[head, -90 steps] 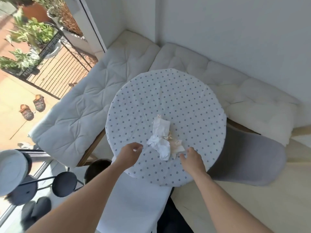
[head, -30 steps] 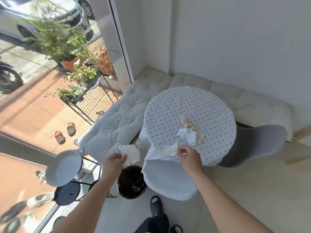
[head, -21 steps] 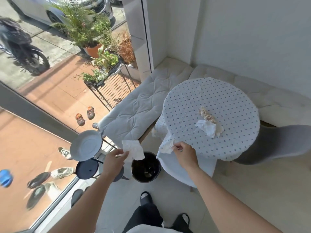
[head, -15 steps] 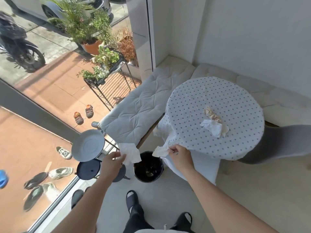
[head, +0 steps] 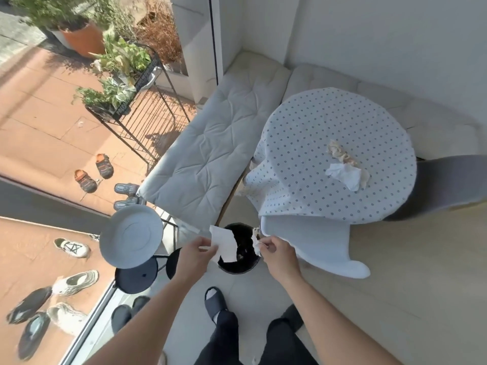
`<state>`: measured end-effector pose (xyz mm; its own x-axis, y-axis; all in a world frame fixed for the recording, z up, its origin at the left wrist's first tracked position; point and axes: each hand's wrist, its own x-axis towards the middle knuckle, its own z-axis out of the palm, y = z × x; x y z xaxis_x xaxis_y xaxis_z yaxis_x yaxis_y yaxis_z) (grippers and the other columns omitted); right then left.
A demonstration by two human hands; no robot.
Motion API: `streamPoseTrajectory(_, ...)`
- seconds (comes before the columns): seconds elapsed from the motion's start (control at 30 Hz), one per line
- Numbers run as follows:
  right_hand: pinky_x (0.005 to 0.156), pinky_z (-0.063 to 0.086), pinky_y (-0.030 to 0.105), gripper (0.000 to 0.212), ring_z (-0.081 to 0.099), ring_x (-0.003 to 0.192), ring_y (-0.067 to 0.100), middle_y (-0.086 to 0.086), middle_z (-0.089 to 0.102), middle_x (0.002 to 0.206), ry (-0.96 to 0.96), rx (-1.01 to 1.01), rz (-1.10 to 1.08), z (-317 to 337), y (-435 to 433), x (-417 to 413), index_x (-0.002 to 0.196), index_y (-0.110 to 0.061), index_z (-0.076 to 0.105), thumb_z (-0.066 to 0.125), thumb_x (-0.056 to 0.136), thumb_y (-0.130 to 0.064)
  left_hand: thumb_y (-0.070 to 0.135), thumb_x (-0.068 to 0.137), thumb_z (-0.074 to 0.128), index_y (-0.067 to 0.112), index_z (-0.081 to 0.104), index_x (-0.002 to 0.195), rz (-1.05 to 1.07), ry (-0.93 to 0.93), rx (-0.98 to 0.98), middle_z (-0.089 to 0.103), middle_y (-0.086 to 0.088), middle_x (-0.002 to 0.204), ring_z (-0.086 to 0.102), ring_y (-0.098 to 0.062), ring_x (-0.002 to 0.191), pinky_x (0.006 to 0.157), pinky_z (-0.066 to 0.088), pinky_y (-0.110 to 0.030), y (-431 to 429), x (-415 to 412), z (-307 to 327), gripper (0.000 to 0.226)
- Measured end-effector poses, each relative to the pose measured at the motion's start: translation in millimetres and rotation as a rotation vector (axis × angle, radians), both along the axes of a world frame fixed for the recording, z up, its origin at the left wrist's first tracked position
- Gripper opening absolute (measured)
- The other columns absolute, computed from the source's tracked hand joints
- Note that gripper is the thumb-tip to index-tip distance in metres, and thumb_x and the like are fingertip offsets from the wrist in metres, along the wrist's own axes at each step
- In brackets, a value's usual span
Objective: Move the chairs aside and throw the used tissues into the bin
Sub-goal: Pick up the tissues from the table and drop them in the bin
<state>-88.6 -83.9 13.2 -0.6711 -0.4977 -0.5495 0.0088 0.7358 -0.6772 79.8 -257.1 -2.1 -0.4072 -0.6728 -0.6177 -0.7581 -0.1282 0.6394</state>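
My left hand (head: 193, 255) pinches a flat white tissue (head: 224, 245) over the left side of the round black bin (head: 238, 268) on the floor. Over the bin's right rim, my right hand (head: 276, 252) grips a small crumpled tissue (head: 255, 242). More used tissues (head: 344, 165) lie in a heap on the round dotted tablecloth (head: 316, 143). A white chair (head: 316, 242) sits tucked under the table's near edge, right beside the bin. A grey chair (head: 448, 184) stands at the table's right side.
Cushioned benches (head: 210, 151) run along the window and wall behind the table. Left of the bin stands a black rack with a white round tray (head: 131, 239) and dark discs. My feet in dark slippers (head: 214, 301) stand on the pale floor just before the bin.
Both hands have come away from the table with a tissue each and now hang over the bin. My view has swung left and down toward the bin.
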Motion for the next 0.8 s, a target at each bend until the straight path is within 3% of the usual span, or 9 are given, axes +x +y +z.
streamPoseTrajectory(0.07, 0.066, 0.044, 0.017, 0.007, 0.069, 0.08, 0.003, -0.015, 0.074, 0.092, -0.045, 0.003, -0.029, -11.5, -6.2, 9.3, 0.091, -0.033, 0.074, 0.068, 0.095, -0.032, 0.035, 0.092, 0.076, 0.024, 0.075, 0.091, -0.029, -0.014, 0.025, 0.079, 0.004, 0.084, 0.075, -0.015, 0.075, 0.07, 0.059, -0.032, -6.5, -3.1, -12.7, 0.011)
streamPoseTrajectory(0.17, 0.06, 0.041, 0.01, 0.008, 0.068, 0.079, 0.002, -0.014, 0.073, 0.085, -0.087, 0.015, -0.063, -31.9, -14.8, 19.2, 0.092, -0.033, 0.073, 0.067, 0.096, -0.032, 0.04, 0.09, 0.076, 0.028, 0.073, 0.086, -0.046, -0.028, 0.064, 0.079, 0.005, 0.085, 0.074, -0.02, 0.07, 0.065, 0.057, -0.034, -11.5, -6.0, -35.9, 0.013)
streamPoseTrajectory(0.23, 0.062, 0.041, 0.012, 0.009, 0.067, 0.081, 0.002, -0.014, 0.072, 0.085, -0.096, 0.023, -0.063, -50.6, -21.1, 21.8, 0.092, -0.034, 0.073, 0.066, 0.097, -0.032, 0.04, 0.09, 0.075, 0.028, 0.074, 0.084, -0.048, -0.026, 0.081, 0.077, 0.007, 0.087, 0.073, -0.016, 0.072, 0.069, 0.058, -0.037, -12.2, -8.3, -55.9, 0.014)
streamPoseTrajectory(0.4, 0.064, 0.043, 0.014, 0.009, 0.068, 0.086, 0.003, -0.015, 0.072, 0.09, -0.138, 0.07, -0.046, -118.5, -34.5, 21.1, 0.094, -0.034, 0.073, 0.065, 0.098, -0.035, 0.032, 0.095, 0.073, 0.03, 0.072, 0.08, -0.054, -0.046, 0.095, 0.075, 0.012, 0.086, 0.065, -0.004, 0.073, 0.069, 0.046, -0.028, -9.5, -17.9, -111.4, 0.015)
streamPoseTrajectory(0.6, 0.07, 0.049, 0.023, 0.012, 0.07, 0.083, 0.006, -0.018, 0.074, 0.085, -0.173, 0.096, -0.055, -218.0, -44.1, 16.3, 0.089, -0.036, 0.073, 0.065, 0.096, -0.031, 0.037, 0.096, 0.071, 0.028, 0.078, 0.094, -0.024, -0.082, 0.124, 0.077, 0.011, 0.097, 0.072, -0.009, 0.086, 0.064, 0.047, -0.019, -13.0, -33.3, -198.2, 0.012)
streamPoseTrajectory(0.8, 0.066, 0.046, 0.017, 0.01, 0.072, 0.086, 0.008, -0.017, 0.075, 0.094, -0.187, 0.124, -0.065, -312.6, -44.3, 11.1, 0.094, -0.037, 0.074, 0.065, 0.098, -0.037, 0.032, 0.099, 0.067, 0.034, 0.074, 0.094, -0.063, -0.117, 0.106, 0.07, 0.018, 0.088, 0.062, 0.004, 0.082, 0.065, 0.044, -0.015, -15.2, -47.5, -289.7, 0.009)
